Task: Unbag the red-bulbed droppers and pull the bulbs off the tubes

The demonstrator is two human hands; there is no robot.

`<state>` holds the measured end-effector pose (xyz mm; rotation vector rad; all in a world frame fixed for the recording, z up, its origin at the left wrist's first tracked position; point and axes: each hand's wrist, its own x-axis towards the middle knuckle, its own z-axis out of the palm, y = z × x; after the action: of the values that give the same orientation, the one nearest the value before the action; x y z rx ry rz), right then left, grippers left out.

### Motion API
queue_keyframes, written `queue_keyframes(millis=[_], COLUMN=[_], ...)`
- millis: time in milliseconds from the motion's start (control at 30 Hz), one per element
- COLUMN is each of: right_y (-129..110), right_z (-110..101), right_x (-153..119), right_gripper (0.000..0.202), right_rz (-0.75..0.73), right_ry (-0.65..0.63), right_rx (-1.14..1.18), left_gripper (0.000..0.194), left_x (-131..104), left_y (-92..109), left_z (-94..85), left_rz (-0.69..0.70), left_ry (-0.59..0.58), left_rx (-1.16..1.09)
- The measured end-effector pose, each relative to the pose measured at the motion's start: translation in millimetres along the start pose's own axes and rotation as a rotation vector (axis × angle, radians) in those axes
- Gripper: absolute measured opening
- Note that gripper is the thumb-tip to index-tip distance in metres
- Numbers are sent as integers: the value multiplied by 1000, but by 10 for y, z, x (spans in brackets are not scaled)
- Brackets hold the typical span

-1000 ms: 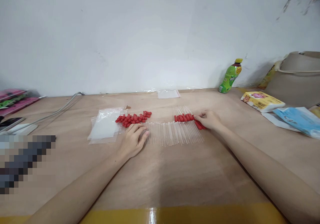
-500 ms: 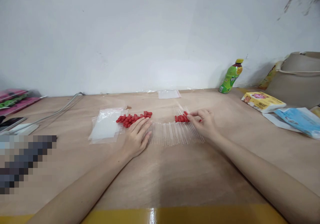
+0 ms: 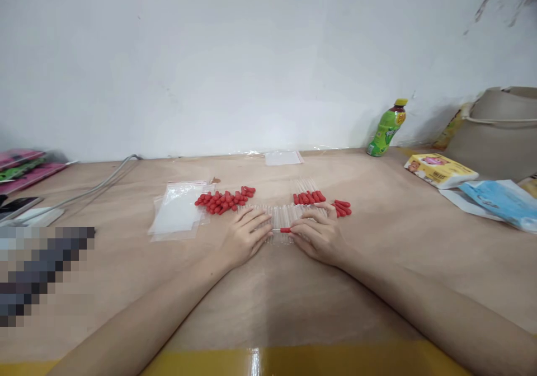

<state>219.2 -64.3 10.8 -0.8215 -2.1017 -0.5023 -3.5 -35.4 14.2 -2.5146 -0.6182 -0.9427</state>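
My left hand (image 3: 246,235) is closed in a pinch on a thin clear tube (image 3: 276,230), held level over a row of like tubes (image 3: 282,216). Facing it, my right hand (image 3: 322,235) pinches a small red rubber bulb (image 3: 285,230) that meets the tube's end. How far the tube goes into the bulb I cannot tell. Behind the right hand, several tubes with red bulbs on their ends (image 3: 309,197) lie side by side. A few loose red bulbs (image 3: 343,208) lie to the right of that hand. Beyond the left hand is a bigger pile of red bulbs (image 3: 222,200).
Clear plastic bags (image 3: 178,211) lie left of the pile, another bag (image 3: 283,158) by the wall. At right stand a green bottle (image 3: 386,130), a yellow tissue pack (image 3: 441,170), a blue packet (image 3: 499,202) and a beige bin (image 3: 499,141). A grey cable (image 3: 107,181) runs at left.
My right hand has come left and nearer from the capped tubes, now with a red bulb at a tube. My left hand has shifted right and now pinches that tube.
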Motion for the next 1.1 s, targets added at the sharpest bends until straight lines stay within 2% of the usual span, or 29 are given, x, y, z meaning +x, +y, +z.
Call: queue_keyframes(millis=[167, 367, 700, 933, 1100], right_y=[-59, -78, -73, -46, -51], right_z=[36, 157, 118, 90, 3], right_x=[61, 24, 8, -31, -6], right_gripper=[32, 10, 11, 15, 14], right_rz=[-15, -84, -196, -234, -326], right_ry=[-69, -38, 6, 16, 45], right_rx=[-25, 12, 97, 80, 19], left_gripper=[13, 12, 10, 11, 15], left_x=[-6, -3, -31, -50, -73], left_y=[25, 73, 100, 87, 102], left_z=[37, 1, -15, -54, -91], left_rz=[18, 69, 73, 61, 64], left_ry=[5, -25, 4, 2, -9], left_rx=[-33, -68, -176, -187, -204])
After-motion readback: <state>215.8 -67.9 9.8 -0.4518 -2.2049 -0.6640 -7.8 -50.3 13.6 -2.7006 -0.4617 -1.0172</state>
